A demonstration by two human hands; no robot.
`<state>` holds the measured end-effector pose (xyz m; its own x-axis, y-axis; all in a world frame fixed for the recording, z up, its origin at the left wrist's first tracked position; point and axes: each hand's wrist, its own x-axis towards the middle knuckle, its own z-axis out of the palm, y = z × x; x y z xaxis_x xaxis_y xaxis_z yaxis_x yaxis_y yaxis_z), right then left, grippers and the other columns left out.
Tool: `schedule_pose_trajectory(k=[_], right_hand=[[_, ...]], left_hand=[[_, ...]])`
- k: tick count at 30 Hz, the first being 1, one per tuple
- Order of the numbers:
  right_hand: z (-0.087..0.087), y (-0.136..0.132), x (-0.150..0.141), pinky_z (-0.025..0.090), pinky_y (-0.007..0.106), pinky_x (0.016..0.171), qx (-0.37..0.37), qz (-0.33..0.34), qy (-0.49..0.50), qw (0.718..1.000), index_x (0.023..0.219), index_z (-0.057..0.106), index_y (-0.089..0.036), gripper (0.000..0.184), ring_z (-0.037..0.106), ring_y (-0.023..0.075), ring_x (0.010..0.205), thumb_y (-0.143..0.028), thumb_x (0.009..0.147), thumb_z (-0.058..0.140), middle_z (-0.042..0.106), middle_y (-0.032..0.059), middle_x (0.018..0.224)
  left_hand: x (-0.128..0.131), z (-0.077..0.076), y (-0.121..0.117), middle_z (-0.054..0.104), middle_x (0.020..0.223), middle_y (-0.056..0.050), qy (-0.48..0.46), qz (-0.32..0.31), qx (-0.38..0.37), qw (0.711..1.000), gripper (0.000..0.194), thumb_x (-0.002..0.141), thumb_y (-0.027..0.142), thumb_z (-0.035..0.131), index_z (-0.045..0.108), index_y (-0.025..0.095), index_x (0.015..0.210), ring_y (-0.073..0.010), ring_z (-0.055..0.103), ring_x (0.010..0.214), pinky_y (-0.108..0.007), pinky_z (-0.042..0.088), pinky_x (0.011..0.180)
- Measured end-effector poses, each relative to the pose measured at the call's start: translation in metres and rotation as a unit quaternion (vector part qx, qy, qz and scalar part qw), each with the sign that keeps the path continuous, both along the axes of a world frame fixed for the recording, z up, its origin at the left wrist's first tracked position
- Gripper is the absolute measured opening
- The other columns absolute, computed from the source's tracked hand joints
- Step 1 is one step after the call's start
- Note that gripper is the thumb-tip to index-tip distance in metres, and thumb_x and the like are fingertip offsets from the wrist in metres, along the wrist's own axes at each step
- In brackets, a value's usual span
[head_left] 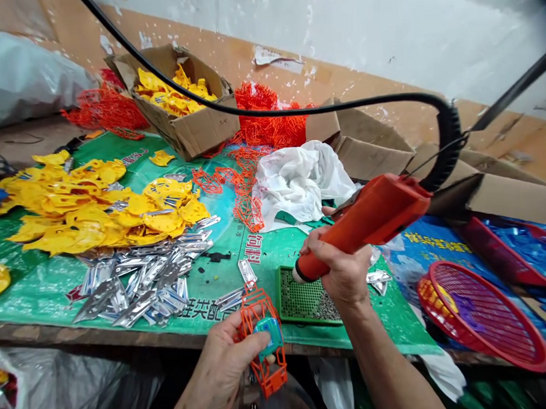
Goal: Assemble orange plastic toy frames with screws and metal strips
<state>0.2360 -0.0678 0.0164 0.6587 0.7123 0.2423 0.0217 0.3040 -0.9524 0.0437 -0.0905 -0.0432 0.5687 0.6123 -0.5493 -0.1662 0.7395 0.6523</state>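
My left hand (225, 357) is closed on an orange plastic lattice frame (266, 379), held over the table's front edge. The thumb presses on a teal plastic piece (272, 331) inside it. In my right hand (343, 268) is a red-orange power screwdriver (364, 218) with a black nose, tilted down to the left. Its pale tip is above a green tray (284, 300) of small metal screws (328, 304), apart from the frame. A flat silver metal piece (246, 272) lies just beyond the frame's top end.
Yellow plastic parts (87, 206) and silver metal pieces (145, 282) are heaped at left. Behind stand a cardboard box (206, 132) of yellow parts, orange frames (269, 120) and a white cloth bag (299, 179). A black cable (296, 111) spans overhead. A red basket (490, 315) sits right.
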Motion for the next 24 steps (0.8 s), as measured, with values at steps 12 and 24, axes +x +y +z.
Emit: schedule_pose_trajectory(k=[12, 24], right_hand=[[-0.006, 0.0, -0.001, 0.05, 0.037, 0.057, 0.004, 0.007, -0.006, 1.0, 0.065, 0.059, -0.02, 0.015, 0.055, 0.0147, 0.054, -0.023, 0.064, 0.073, 0.059, -0.0024, 0.062], [-0.009, -0.004, -0.004, 0.051, 0.04, 0.06, 0.01, 0.004, -0.04, 0.999, 0.064, 0.059, -0.021, 0.012, 0.055, 0.0164, 0.054, -0.021, 0.066, 0.071, 0.059, -0.0009, 0.063]], left_hand=[[-0.001, -0.004, -0.001, 0.07, 0.083, -0.003, -0.008, -0.002, 0.007, 1.0, 0.037, 0.075, 0.023, 0.076, 0.07, 0.018, 0.111, -0.0144, 0.064, 0.065, -0.028, 0.056, 0.065], [0.004, 0.006, 0.0, 0.07, 0.079, -0.003, 0.008, 0.024, 0.009, 1.0, 0.035, 0.07, 0.024, 0.079, 0.072, 0.018, 0.103, -0.0139, 0.062, 0.062, -0.026, 0.056, 0.061]])
